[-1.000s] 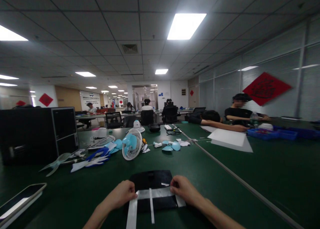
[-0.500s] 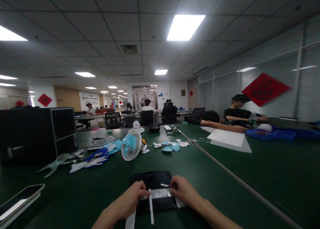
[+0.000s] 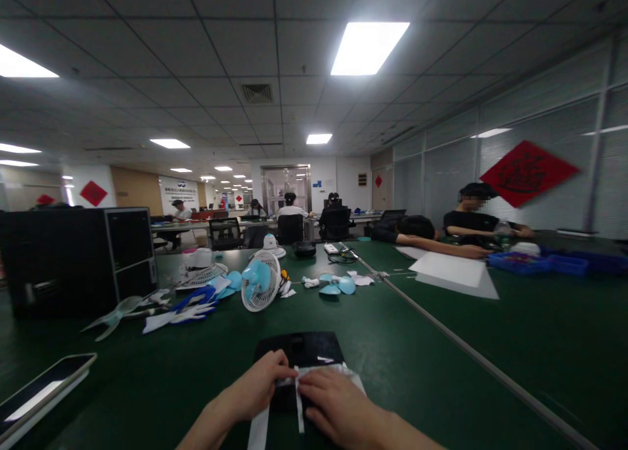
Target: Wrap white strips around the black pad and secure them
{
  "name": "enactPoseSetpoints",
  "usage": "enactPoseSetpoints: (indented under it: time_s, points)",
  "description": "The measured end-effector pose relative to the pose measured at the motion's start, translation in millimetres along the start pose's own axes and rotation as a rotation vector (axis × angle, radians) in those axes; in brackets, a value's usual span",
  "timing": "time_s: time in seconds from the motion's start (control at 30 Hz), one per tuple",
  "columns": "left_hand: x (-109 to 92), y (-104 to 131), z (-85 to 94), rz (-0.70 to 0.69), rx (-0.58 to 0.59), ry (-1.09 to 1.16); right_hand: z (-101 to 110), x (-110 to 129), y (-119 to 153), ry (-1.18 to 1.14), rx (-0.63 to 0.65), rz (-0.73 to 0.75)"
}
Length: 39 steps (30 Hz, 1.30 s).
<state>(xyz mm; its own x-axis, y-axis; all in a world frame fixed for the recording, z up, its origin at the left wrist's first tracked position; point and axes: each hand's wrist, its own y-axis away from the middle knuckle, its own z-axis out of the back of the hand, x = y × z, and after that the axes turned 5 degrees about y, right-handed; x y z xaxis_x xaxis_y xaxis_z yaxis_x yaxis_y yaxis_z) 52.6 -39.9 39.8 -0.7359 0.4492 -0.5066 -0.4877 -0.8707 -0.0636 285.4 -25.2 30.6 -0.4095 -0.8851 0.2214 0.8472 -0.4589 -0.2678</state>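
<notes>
A black flat plastic piece (image 3: 304, 346) lies on the green table in front of me, with white strips across it. At its left side my left hand (image 3: 262, 381) is closed, thumb and index fingertip pressed together at the top of a narrow white strip (image 3: 299, 411). My right hand (image 3: 338, 398) lies flat over the piece, fingers stretched out towards the left and touching the white band beneath. A wider white strip (image 3: 258, 429) hangs down below my left hand. Much of the band is hidden under my right hand.
A white fan with blue blades (image 3: 261, 281), loose blue fan blades (image 3: 333, 285) and blue-white gloves (image 3: 189, 309) lie beyond. A phone (image 3: 46, 388) is at left, near a black computer case (image 3: 73, 263). White sheets (image 3: 449, 270) and a resting person (image 3: 417, 231) are at right.
My right hand has moved left from the piece's right edge and flattened over the white band, its fingertips now beside the narrow strip. My left hand stays nearly in place.
</notes>
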Motion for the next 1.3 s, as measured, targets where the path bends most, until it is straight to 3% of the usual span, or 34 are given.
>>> enactPoseSetpoints:
  time_s: [0.73, 1.3]
  points:
    - [1.9, -0.8, -0.9, -0.021, -0.008, -0.04, -11.2, -4.4, 6.3, 0.091, 0.062, 0.112]
    - [3.8, -1.1, -3.7, -0.016, -0.019, -0.005, -5.5, -5.3, -1.4, 0.005, 0.127, 0.015]
